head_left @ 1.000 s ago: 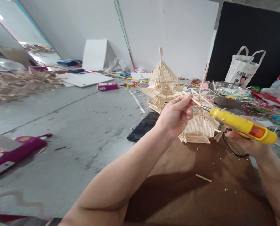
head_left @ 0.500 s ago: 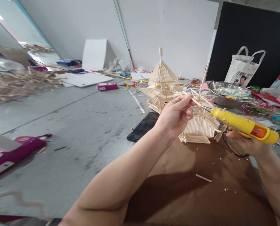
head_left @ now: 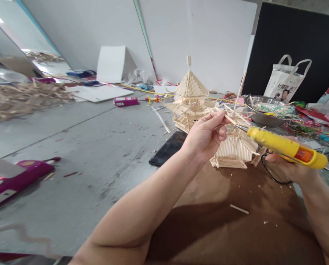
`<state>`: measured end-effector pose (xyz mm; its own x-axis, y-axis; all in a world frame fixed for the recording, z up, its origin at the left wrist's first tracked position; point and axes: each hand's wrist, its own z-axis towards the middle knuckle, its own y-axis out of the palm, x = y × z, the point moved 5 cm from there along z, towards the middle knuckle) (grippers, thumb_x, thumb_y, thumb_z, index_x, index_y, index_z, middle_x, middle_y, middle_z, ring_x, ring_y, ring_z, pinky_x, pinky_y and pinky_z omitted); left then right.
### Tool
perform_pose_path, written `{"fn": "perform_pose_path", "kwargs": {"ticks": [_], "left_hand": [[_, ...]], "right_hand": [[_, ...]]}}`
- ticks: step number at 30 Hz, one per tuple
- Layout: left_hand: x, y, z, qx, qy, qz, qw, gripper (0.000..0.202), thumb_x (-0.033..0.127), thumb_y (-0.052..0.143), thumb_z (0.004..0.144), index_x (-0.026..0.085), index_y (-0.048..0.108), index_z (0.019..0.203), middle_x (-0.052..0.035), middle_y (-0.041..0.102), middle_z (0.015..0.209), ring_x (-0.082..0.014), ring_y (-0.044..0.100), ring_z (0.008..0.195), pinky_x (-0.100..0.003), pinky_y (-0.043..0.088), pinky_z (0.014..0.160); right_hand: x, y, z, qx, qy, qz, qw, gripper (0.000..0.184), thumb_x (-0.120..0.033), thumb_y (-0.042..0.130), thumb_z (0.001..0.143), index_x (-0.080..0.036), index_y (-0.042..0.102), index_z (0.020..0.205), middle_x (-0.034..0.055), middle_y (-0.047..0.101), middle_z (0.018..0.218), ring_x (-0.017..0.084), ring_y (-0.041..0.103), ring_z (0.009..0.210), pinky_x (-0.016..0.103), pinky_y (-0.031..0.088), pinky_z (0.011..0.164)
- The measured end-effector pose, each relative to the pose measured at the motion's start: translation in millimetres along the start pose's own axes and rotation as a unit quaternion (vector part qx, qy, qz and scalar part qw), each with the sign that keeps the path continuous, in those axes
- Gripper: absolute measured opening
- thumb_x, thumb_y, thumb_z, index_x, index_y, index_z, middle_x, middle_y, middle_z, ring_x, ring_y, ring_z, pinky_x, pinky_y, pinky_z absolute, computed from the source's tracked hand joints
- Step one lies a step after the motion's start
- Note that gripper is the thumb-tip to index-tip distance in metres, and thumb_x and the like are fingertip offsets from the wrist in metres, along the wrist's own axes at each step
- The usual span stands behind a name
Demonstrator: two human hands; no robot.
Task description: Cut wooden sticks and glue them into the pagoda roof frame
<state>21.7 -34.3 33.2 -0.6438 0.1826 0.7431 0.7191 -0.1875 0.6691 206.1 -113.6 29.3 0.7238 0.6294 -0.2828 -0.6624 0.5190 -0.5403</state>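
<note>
Between thumb and fingers, my left hand pinches a thin wooden stick. My right hand is wrapped round a yellow hot glue gun. The gun's metal nozzle points left, at or very near the stick's end; I cannot tell whether they touch. Just behind and below both hands stands a partly built stick pavilion, with loose-looking sticks crossing at its top and one rising upright. Farther back, left of it, is a taller stick pagoda with a pointed roof.
A dark phone or tablet lies left of the pavilion. One short stick rests on the brown board. At back right are a metal bowl and a white bag. Purple power strips and a heap of sticks are left.
</note>
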Motion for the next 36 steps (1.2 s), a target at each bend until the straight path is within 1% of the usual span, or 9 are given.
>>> {"fn": "perform_pose_path", "kwargs": {"ticks": [11,16,18,20,23,25,28,30,36], "left_hand": [[-0.8,0.4,-1.0,-0.026,-0.010,-0.004,1.000,0.026,0.008,0.043,0.088,0.010,0.055,0.065,0.0040,0.053,0.048,0.0002,0.042,0.031,-0.008,0.033,0.031],[4.7,-0.9,-0.3,-0.019,0.015,0.004,1.000,0.025,0.010,0.047,0.087,0.012,0.055,0.063,0.0043,0.054,0.049,0.0004,0.042,0.031,-0.008,0.033,0.031],[6.6,-1.8,0.2,-0.011,0.024,0.008,1.000,0.024,0.011,0.049,0.086,0.012,0.055,0.063,0.0047,0.054,0.049,0.0007,0.042,0.031,-0.008,0.033,0.031],[7.7,-2.1,0.3,-0.004,0.032,0.010,0.999,0.022,0.011,0.051,0.085,0.013,0.055,0.063,0.0052,0.054,0.050,0.0012,0.042,0.031,-0.007,0.032,0.031],[7.0,-1.3,-0.7,0.003,0.034,0.021,0.999,0.022,0.012,0.053,0.084,0.013,0.054,0.061,0.0058,0.053,0.049,0.0015,0.041,0.030,-0.008,0.030,0.030],[5.5,-0.2,-1.7,0.003,0.031,0.033,0.999,0.022,0.012,0.055,0.083,0.014,0.053,0.061,0.0057,0.053,0.048,0.0010,0.041,0.030,-0.008,0.030,0.029],[3.4,2.2,-3.0,-0.004,0.029,0.046,0.998,0.022,0.011,0.056,0.082,0.014,0.053,0.059,0.0048,0.056,0.049,0.0003,0.043,0.030,-0.008,0.032,0.029],[2.6,3.4,-3.5,-0.008,0.030,0.051,0.998,0.023,0.009,0.055,0.082,0.013,0.053,0.059,0.0042,0.057,0.050,0.0004,0.044,0.030,-0.007,0.034,0.030],[-1.9,2.5,-3.2,-0.009,0.030,0.056,0.998,0.020,0.010,0.058,0.079,0.014,0.052,0.060,0.0047,0.056,0.049,0.0000,0.043,0.030,-0.009,0.033,0.030]], "right_hand": [[7.4,2.6,-3.3,0.007,0.009,0.005,1.000,0.020,-0.043,0.066,0.072,-0.027,0.058,0.081,-0.0029,0.063,0.069,0.016,0.061,0.061,0.031,0.050,0.055],[12.7,-10.2,1.8,0.049,0.010,-0.010,0.999,0.019,-0.042,0.067,0.072,-0.025,0.062,0.077,-0.0007,0.065,0.070,0.016,0.062,0.063,0.032,0.051,0.058],[25.7,-18.3,5.5,0.056,0.056,0.033,0.996,0.019,-0.042,0.066,0.072,-0.024,0.063,0.077,-0.0004,0.065,0.071,0.014,0.059,0.058,0.030,0.051,0.053],[48.3,-27.5,7.8,0.080,0.139,0.089,0.983,0.023,-0.045,0.065,0.073,-0.023,0.063,0.079,0.0001,0.064,0.070,0.012,0.055,0.051,0.027,0.048,0.047],[94.2,-39.2,3.9,0.134,0.286,0.105,0.943,0.032,-0.051,0.064,0.070,-0.020,0.061,0.074,-0.0021,0.054,0.053,0.009,0.050,0.043,0.023,0.043,0.041],[125.8,-40.6,-3.4,0.149,0.368,0.101,0.912,0.035,-0.053,0.063,0.070,-0.018,0.057,0.070,-0.0034,0.051,0.051,0.006,0.045,0.039,0.021,0.040,0.038],[165.2,-28.4,-18.5,0.116,0.451,0.122,0.876,0.033,-0.047,0.067,0.068,-0.017,0.054,0.069,-0.0025,0.054,0.059,0.006,0.045,0.039,0.021,0.043,0.037],[184.3,-13.4,-32.7,0.064,0.508,0.137,0.848,0.029,-0.043,0.064,0.071,-0.017,0.051,0.068,-0.0027,0.053,0.059,0.006,0.045,0.040,0.022,0.046,0.041],[212.1,12.7,-64.3,-0.053,0.567,0.051,0.820,0.024,-0.039,0.055,0.078,-0.017,0.054,0.068,0.0029,0.058,0.059,0.013,0.056,0.051,0.029,0.051,0.052]]}}
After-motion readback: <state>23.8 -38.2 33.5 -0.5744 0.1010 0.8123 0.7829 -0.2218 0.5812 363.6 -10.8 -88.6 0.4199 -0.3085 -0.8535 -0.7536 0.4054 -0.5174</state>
